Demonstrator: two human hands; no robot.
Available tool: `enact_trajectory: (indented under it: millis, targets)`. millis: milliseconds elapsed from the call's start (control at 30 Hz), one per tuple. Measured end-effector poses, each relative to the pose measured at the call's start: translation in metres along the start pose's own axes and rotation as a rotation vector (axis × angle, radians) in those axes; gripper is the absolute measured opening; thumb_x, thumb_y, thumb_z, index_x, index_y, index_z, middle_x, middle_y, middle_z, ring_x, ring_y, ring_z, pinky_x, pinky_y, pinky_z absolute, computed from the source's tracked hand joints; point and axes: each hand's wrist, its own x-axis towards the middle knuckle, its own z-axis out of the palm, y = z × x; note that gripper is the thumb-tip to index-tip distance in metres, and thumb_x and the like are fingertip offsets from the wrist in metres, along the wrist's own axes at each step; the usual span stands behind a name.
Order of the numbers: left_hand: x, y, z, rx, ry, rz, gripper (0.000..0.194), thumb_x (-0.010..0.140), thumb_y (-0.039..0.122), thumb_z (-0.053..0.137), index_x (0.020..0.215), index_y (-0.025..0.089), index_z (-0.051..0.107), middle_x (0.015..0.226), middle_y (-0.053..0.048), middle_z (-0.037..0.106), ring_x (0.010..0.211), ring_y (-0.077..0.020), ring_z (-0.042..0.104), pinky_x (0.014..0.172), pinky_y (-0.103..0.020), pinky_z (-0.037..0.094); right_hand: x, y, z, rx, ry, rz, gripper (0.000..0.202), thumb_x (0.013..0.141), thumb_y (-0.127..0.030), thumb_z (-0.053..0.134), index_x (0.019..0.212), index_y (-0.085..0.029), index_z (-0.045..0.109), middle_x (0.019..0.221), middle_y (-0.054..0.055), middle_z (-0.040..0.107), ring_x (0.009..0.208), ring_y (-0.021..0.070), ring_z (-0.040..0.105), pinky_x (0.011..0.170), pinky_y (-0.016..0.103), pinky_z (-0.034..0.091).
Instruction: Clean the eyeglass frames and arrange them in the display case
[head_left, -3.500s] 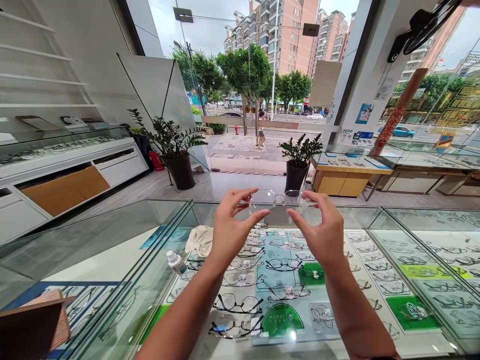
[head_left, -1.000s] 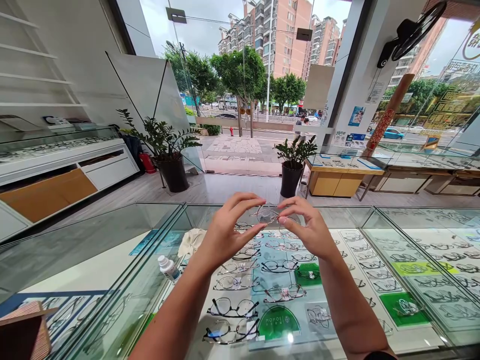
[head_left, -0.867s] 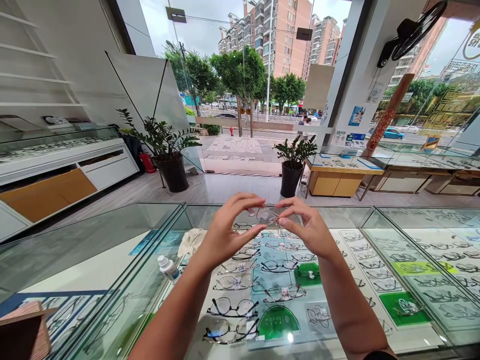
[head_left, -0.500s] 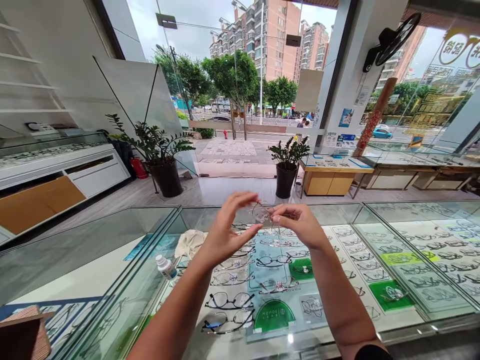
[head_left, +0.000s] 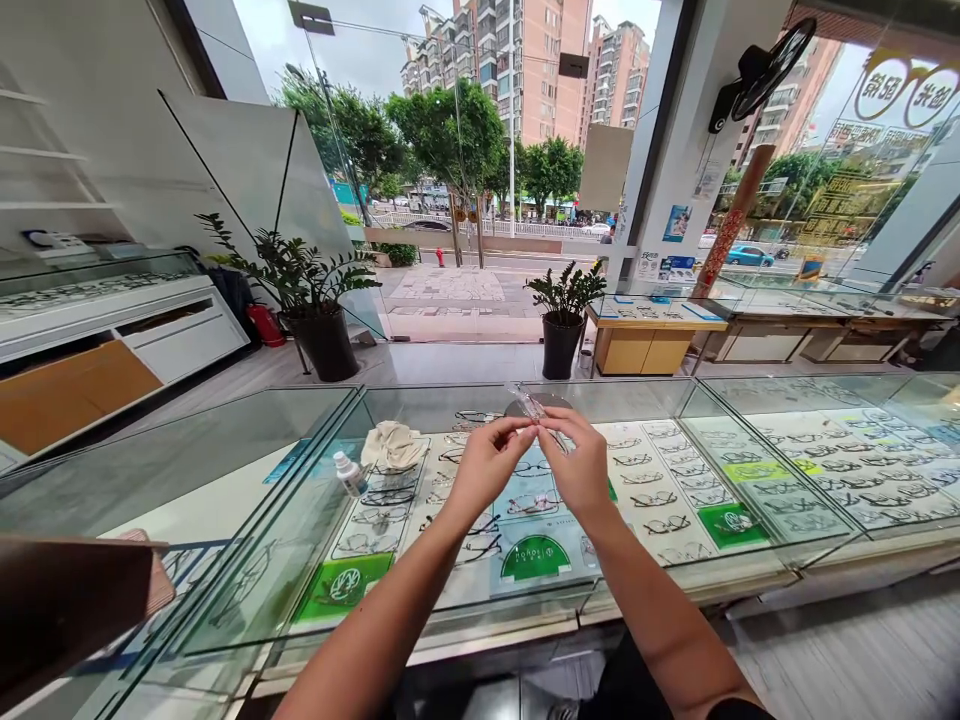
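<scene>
glass counter (head_left: 675,400) | left hand (head_left: 487,465), right hand (head_left: 581,470) pinch glasses (head_left: 534,406) | lenses barely discernible

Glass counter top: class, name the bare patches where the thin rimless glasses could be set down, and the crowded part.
Bare glass lies right of both hands, above the tray of frames, and on the left pane. Crowded: beside the crumpled cream cloth and small white bottle.

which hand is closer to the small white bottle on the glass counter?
Left. The left hand holds the folded glasses right of the white bottle, on the bottle's side. The right hand pinches the same glasses, farther right.
</scene>
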Motion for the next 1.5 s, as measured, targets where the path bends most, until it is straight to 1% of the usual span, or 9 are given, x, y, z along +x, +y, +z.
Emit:
enact_trajectory:
  millis: [333, 433, 500, 567, 667, 800, 967, 1267, 1500]
  targets:
    - [-0.028, -0.010, 0.013, -0.021, 0.046, -0.070, 0.048, 0.084, 0.063, 0.075, 0.094, 0.015, 0.079, 0.060, 0.007, 0.035, 0.059, -0.0119, 0.030, 0.057, -0.026, 0.024, -0.047, -0.007, -0.010, -0.077, -0.093, -0.031, 0.034, 0.100, -0.024, 0.062, 0.130, -0.024, 0.079, 0.142, 0.012, 0.074, 0.134, 0.0290, 0.069, 0.117, 0.047, 0.053]
    - [-0.026, -0.010, 0.011, 0.087, 0.057, -0.039, 0.043, 0.089, 0.059, 0.069, 0.093, 0.017, 0.077, 0.060, 0.007, 0.033, 0.058, -0.0126, 0.032, 0.059, -0.027, 0.026, -0.046, 0.001, -0.022, -0.024, -0.081, 0.013, 0.025, 0.100, -0.029, 0.063, 0.118, -0.024, 0.080, 0.137, 0.011, 0.075, 0.129, 0.0275, 0.069, 0.110, 0.043, 0.055]
    - [-0.022, -0.006, 0.007, 0.230, 0.021, 0.003, 0.037, 0.093, 0.054, 0.065, 0.093, 0.019, 0.076, 0.060, 0.006, 0.034, 0.058, -0.0134, 0.035, 0.060, -0.027, 0.027, -0.038, 0.019, -0.032, 0.018, -0.018, 0.089, 0.019, 0.100, -0.036, 0.064, 0.096, -0.022, 0.076, 0.110, 0.008, 0.078, 0.103, 0.0236, 0.072, 0.089, 0.035, 0.058]
    - [-0.016, -0.001, 0.003, 0.416, -0.093, 0.042, 0.031, 0.095, 0.047, 0.061, 0.091, 0.020, 0.076, 0.060, 0.005, 0.042, 0.060, -0.0148, 0.041, 0.062, -0.028, 0.029, -0.028, 0.047, -0.042, 0.034, 0.034, 0.201, 0.036, 0.099, -0.045, 0.064, 0.071, -0.023, 0.059, 0.070, -0.001, 0.060, 0.068, 0.0165, 0.056, 0.064, 0.028, 0.047]
    - [-0.010, 0.001, 0.003, 0.749, -0.360, 0.076, 0.027, 0.097, 0.039, 0.058, 0.096, 0.022, 0.079, 0.074, -0.002, 0.066, 0.069, -0.0188, 0.058, 0.064, -0.030, 0.033, -0.018, 0.097, -0.051, -0.018, 0.015, 0.314, 0.055, 0.097, -0.053, 0.059, 0.059, -0.026, 0.028, 0.056, -0.007, 0.026, 0.056, 0.0120, 0.027, 0.055, 0.029, 0.028]
    - [-0.014, -0.015, 0.020, 1.015, -0.642, 0.077, 0.024, 0.096, 0.033, 0.061, 0.100, 0.025, 0.083, 0.096, -0.007, 0.081, 0.086, -0.0246, 0.071, 0.069, -0.031, 0.039, -0.021, 0.149, -0.052, -0.061, -0.034, 0.357, 0.058, 0.094, -0.056, 0.058, 0.058, -0.027, 0.024, 0.055, -0.007, 0.020, 0.056, 0.0115, 0.022, 0.055, 0.031, 0.022]
    - [-0.026, -0.042, 0.048, 1.070, -0.786, 0.065, 0.017, 0.092, 0.028, 0.069, 0.097, 0.026, 0.085, 0.097, -0.009, 0.083, 0.098, -0.0294, 0.076, 0.077, -0.033, 0.048, -0.034, 0.176, -0.050, -0.094, -0.033, 0.382, 0.056, 0.094, -0.054, 0.057, 0.057, -0.027, 0.024, 0.054, -0.006, 0.020, 0.056, 0.0118, 0.021, 0.055, 0.031, 0.021]
    - [-0.019, -0.060, 0.061, 1.161, -0.793, -0.007, 0.022, 0.094, 0.026, 0.066, 0.102, 0.021, 0.086, 0.103, -0.017, 0.083, 0.103, -0.0347, 0.077, 0.084, -0.039, 0.054, -0.040, 0.186, -0.053, -0.108, -0.035, 0.405, 0.056, 0.096, -0.053, 0.056, 0.059, -0.026, 0.025, 0.055, -0.006, 0.021, 0.056, 0.0120, 0.022, 0.055, 0.031, 0.023]
    - [-0.013, -0.062, 0.054, 1.149, -0.762, -0.027, 0.018, 0.091, 0.031, 0.070, 0.100, 0.025, 0.085, 0.100, -0.012, 0.083, 0.101, -0.0319, 0.077, 0.084, -0.036, 0.054, -0.040, 0.185, -0.051, -0.097, -0.049, 0.411, 0.057, 0.096, -0.053, 0.058, 0.059, -0.026, 0.025, 0.055, -0.007, 0.023, 0.057, 0.0123, 0.023, 0.056, 0.030, 0.026]
